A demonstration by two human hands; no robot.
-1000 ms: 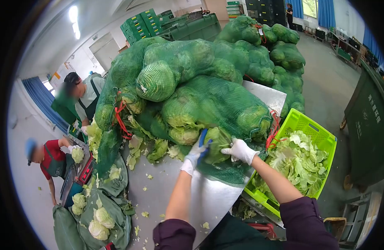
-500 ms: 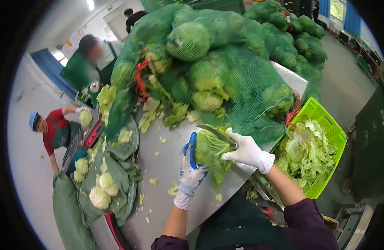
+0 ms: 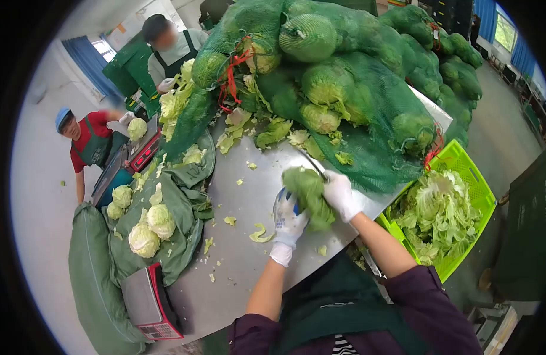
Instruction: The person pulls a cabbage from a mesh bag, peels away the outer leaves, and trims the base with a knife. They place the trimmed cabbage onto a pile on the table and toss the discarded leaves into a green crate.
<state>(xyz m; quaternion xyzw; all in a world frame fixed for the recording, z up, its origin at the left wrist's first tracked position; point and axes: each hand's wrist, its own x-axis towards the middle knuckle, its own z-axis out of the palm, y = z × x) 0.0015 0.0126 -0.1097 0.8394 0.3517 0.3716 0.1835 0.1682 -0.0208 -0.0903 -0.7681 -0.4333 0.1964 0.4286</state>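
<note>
A head of cabbage [image 3: 311, 192] with loose green outer leaves is held over the metal table, slightly blurred by motion. My left hand [image 3: 289, 220], in a white and blue glove, grips it from the left and below. In my white-gloved right hand [image 3: 340, 195] is a knife [image 3: 311, 161], its blade pointing up and left behind the leaves. The right fingers also lie against the cabbage's right side, partly hidden. Leaf scraps, one a curled piece [image 3: 262, 234], lie on the table [image 3: 237, 207] left of my hands.
Green mesh sacks of cabbages [image 3: 356, 89] are heaped at the back. A lime-green crate [image 3: 485, 204] of leaves stands right. Trimmed cabbages [image 3: 161, 221] rest on green cloth at left, near a scale [image 3: 151, 302]. Two co-workers, one in a red shirt [image 3: 90, 139], stand beyond.
The cabbage and both hands have shifted a little to the right, and its leaves now hang blurred. The view has moved too, showing more of the scale and the co-worker at the back.
</note>
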